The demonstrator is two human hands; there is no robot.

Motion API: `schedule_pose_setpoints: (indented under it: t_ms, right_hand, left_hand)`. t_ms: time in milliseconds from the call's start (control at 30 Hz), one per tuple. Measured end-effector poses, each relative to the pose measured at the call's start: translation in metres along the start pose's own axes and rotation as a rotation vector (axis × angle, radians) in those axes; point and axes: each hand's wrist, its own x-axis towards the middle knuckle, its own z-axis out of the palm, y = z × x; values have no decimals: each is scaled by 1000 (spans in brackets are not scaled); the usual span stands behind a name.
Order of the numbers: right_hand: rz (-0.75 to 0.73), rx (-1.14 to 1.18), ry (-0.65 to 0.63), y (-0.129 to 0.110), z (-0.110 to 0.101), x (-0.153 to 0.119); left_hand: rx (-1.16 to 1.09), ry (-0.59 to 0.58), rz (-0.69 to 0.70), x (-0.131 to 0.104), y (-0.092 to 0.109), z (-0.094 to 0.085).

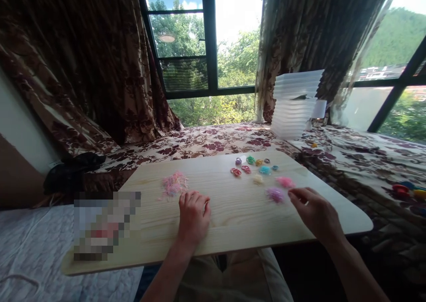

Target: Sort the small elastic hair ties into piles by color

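Observation:
My left hand [194, 217] rests low over the wooden tabletop, its fingers curled and the thumb close to the index finger; whatever may be between them is hidden. Just beyond it lies a loose heap of mixed pastel bands [175, 184], mostly pink. On the right, my right hand [314, 211] has thumb and index drawn together at the edge of a purple pile [275, 194]; anything in that pinch is too small to make out. A pink pile [285, 182] sits just past the fingertips. Farther back are a cream pile [258, 179] and a light blue pile [265, 170].
Small coloured rings, among them red ones [236, 172] and green ones [250, 159], lie near the far edge of the light wooden table [229, 222]. A blurred-out item [106, 226] covers the left corner. Behind stands a tall stack of translucent white trays [294, 107].

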Motion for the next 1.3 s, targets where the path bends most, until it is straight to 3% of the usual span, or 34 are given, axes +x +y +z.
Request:
schedule_pose_setpoints:
  t_ms: [167,433,733,1000,1100,1300]
  right_hand:
    - [102,-95,50,27,6,24]
    - [128,-145,24,34,18,57]
    - [15,-15,-69,14,20,27]
    - [35,48,-81,7,9,14]
    - [-6,111,-114,-13,16,5]
    - [-259,286,-306,-91,60,-22]
  left_hand:
    - [6,-5,13,0,-2,1]
    - [9,-10,15,0,-3,1]
    - [-13,-14,4,-1,-3,2]
    - [-40,-35,-8,0,-1,0]
    - [-29,-57,-30,1,3,-3]
    - [68,-112,-121,8,-2,-11]
